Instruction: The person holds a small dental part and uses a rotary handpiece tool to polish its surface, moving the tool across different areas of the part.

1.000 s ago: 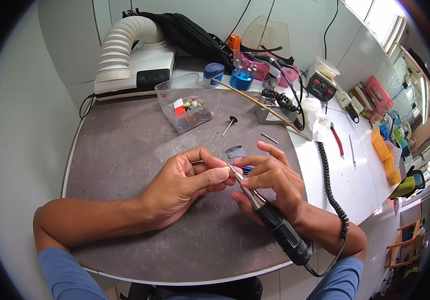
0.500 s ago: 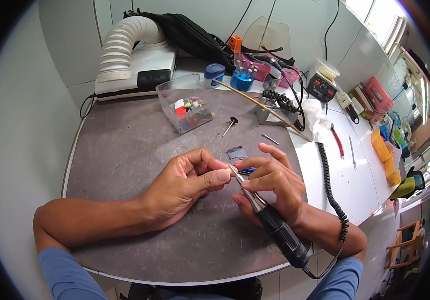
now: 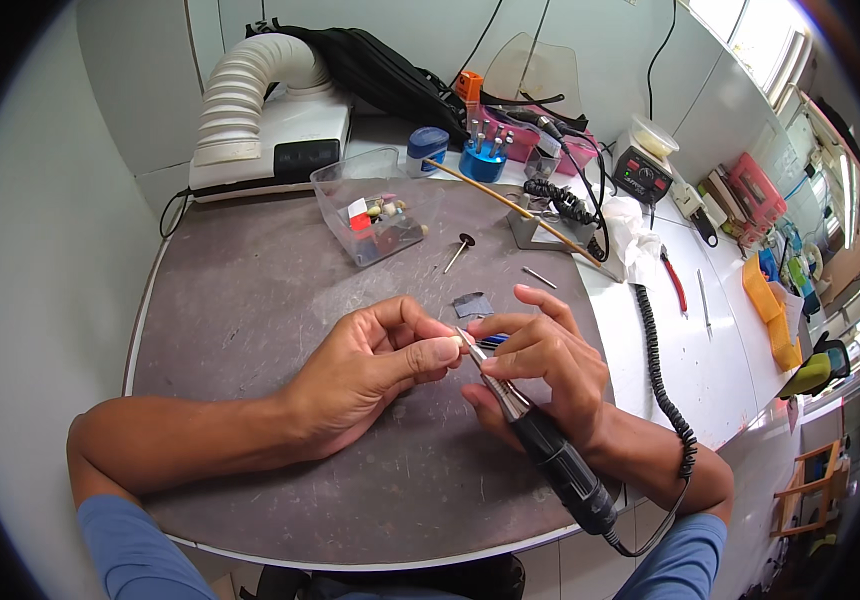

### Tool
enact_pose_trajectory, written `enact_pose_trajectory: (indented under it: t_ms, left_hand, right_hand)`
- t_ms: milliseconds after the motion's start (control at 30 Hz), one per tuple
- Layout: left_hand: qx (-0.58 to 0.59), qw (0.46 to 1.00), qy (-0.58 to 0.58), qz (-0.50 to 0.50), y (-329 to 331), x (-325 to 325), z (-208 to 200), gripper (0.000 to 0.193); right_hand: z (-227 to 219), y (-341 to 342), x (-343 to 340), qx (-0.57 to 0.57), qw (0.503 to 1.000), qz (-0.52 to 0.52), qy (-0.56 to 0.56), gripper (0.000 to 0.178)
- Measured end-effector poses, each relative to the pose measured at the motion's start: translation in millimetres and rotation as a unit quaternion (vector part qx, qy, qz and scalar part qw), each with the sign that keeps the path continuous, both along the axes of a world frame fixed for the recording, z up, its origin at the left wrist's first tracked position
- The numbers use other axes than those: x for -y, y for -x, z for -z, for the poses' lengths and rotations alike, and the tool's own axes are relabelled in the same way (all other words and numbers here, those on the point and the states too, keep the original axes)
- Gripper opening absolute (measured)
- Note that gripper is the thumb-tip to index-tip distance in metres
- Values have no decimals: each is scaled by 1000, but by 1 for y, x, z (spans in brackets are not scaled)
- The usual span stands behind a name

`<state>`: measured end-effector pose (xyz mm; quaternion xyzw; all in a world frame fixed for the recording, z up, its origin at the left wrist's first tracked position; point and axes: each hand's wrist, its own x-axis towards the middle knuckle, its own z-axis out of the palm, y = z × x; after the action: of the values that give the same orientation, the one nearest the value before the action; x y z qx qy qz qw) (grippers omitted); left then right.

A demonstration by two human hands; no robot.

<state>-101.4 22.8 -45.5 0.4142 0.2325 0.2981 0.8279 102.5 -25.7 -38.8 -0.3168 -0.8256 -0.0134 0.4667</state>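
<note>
Between thumb and fingers, my left hand (image 3: 382, 362) pinches a small pale piece (image 3: 458, 342), mostly covered by the fingertips; its kind is too small to make out. My right hand (image 3: 550, 365) grips a rotary handpiece (image 3: 562, 465) with a black body and silver nose, held like a pen. The handpiece's tip slants up to the left and meets the pale piece. Partly behind the right fingers lies a blue object (image 3: 495, 340) on the grey mat (image 3: 250, 350). A scrap of dark sandpaper-like sheet (image 3: 472, 305) lies just beyond the hands.
Farther back are a clear bin (image 3: 375, 215) of small bits, a disc-headed bit (image 3: 461, 250), a thin metal pin (image 3: 540, 278) and a blue bur stand (image 3: 484, 158). A wooden stick (image 3: 510, 208) rests across a grey metal block. The coiled cord (image 3: 660, 380) runs down the right side beside red-handled pliers (image 3: 674, 280).
My right hand and the handpiece have shifted very slightly up and left. My left hand keeps its pinch in nearly the same place.
</note>
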Motion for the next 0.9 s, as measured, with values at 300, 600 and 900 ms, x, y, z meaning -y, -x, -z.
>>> enact_pose_trajectory:
  t_ms: [300,600,900]
  left_hand:
    - [-4,1000,-19,-18,-2,1,-6,12]
    - [-9,1000,-25,-11,-2,1,-5,12]
    - [-17,1000,-8,10,-1,1,-6,14]
  right_hand:
    - [2,-4,-3,-26,999,12,17,26]
    - [0,-2,1,-5,1000,-9,10,26]
    - [-1,-1,1,4,1000,-21,8,26]
